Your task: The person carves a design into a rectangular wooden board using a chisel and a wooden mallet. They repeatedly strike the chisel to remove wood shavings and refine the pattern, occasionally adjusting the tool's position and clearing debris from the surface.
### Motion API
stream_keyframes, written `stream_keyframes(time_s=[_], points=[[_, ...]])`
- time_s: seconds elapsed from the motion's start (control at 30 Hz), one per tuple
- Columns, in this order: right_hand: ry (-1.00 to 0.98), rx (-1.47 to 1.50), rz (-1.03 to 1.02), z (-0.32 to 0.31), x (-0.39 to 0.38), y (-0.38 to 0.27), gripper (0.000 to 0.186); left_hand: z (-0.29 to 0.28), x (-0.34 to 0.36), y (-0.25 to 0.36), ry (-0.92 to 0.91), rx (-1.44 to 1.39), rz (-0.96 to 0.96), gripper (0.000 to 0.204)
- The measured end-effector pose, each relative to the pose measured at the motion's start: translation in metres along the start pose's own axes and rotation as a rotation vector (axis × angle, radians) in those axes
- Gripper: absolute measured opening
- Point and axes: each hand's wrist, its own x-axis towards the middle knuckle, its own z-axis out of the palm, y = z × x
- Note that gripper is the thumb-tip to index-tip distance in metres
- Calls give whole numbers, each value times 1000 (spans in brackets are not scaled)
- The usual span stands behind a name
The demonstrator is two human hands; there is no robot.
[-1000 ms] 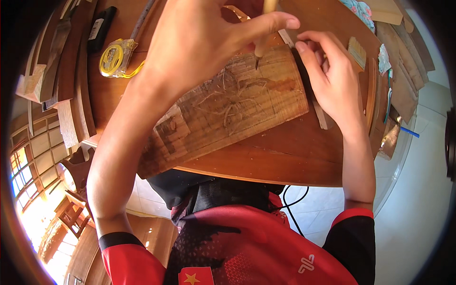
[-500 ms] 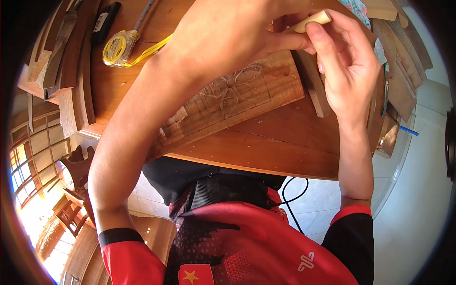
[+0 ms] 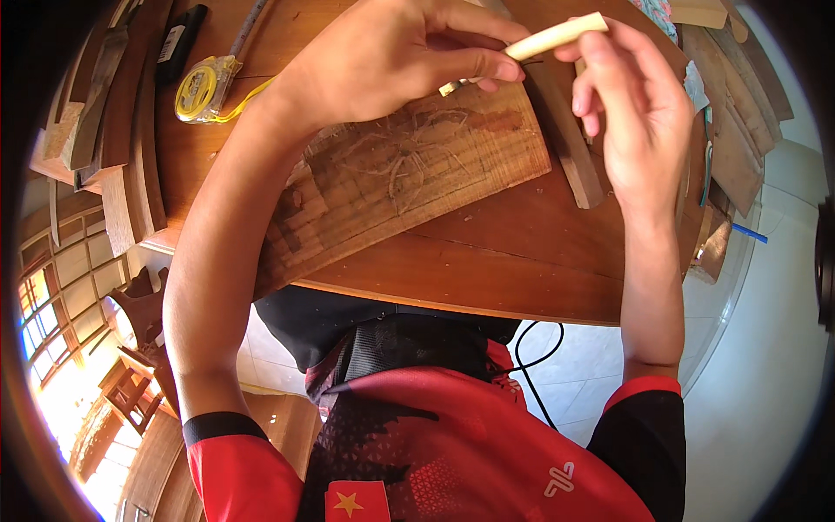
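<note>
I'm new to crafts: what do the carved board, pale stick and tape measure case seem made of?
Carved board: wood, probably unvarnished, going by its streaky grain and mostly dull surface.
Pale stick: likely smooth, bare wood, from its even cream colour, though plastic is possible.
Tape measure case: apparently clear, glossy plastic, since yellow shows through it.

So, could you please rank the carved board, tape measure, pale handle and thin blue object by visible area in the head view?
1. Carved board
2. Tape measure
3. Pale handle
4. Thin blue object
</note>
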Motion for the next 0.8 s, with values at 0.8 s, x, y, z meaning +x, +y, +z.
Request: stream_keyframes(time_s=[0.8], points=[[13, 181, 247, -55, -74, -37, 46, 7, -3, -23, 74, -90, 118, 35]])
